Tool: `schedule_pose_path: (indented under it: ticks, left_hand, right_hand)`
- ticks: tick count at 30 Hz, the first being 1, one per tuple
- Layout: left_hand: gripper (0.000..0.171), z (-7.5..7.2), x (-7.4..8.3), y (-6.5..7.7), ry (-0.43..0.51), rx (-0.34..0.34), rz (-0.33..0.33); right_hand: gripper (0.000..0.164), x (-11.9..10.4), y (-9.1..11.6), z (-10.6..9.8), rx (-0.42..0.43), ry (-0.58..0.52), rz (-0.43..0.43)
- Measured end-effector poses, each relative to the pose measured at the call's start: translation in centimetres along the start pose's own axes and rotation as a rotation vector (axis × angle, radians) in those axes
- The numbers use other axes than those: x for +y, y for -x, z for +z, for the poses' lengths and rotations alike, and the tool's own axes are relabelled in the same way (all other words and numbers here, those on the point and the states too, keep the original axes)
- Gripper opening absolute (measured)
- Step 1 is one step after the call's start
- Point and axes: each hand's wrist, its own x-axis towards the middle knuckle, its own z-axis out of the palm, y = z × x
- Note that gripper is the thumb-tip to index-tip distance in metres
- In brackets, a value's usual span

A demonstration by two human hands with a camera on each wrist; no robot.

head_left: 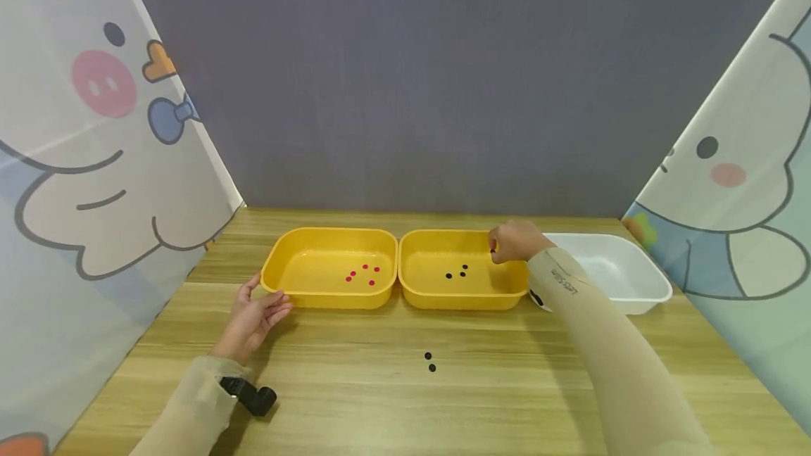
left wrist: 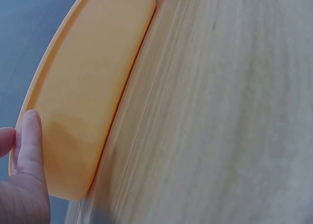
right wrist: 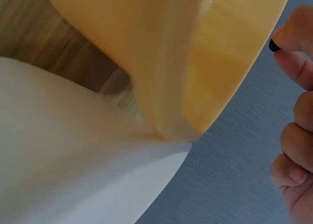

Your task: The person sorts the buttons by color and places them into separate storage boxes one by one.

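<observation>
Over the back right corner of the middle yellow bin (head_left: 464, 301), my right hand (head_left: 516, 240) pinches a small black disc (right wrist: 274, 46) between thumb and index finger. The other fingers curl into the palm. Several black discs (head_left: 449, 276) lie in that bin. My left hand (head_left: 250, 315) touches the front left corner of the left yellow bin (head_left: 329, 300); its fingers are mostly straight, one along the outer wall (left wrist: 32, 145). Several red discs (head_left: 372, 283) lie inside this left bin. Two black discs (head_left: 432, 368) lie on the wooden table in front of the bins.
A white bin (head_left: 624, 280) stands to the right, against the middle yellow bin and partly behind my right forearm. The wooden table (head_left: 355, 400) runs back to a grey panel (head_left: 405, 90). Cartoon-printed panels (head_left: 82, 160) stand at both sides.
</observation>
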Motion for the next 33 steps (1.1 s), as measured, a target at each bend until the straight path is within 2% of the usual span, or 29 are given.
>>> schedule_pose_path:
  ticks: [10, 17, 24, 33]
  left_hand:
    - [0.080, 0.0, -0.3, 0.1, -0.005, 0.017, -0.025]
    - [0.080, 0.1, 0.0, 0.0, -0.002, 0.002, -0.010]
    - [0.080, 0.3, 0.2, 0.1, -0.001, 0.015, -0.015]
    - [0.081, 0.2, 0.1, 0.0, -0.008, 0.000, -0.012]
  right_hand:
    - [0.014, 0.2, -0.2, 0.5, -0.017, -0.025, 0.002]
    - [0.021, 0.2, -0.4, -0.4, -0.037, -0.037, 0.013]
    - [0.019, -0.4, -0.6, -1.2, -0.046, -0.060, 0.036]
    - [0.019, -1.6, -0.7, -1.5, -0.064, -0.085, 0.029]
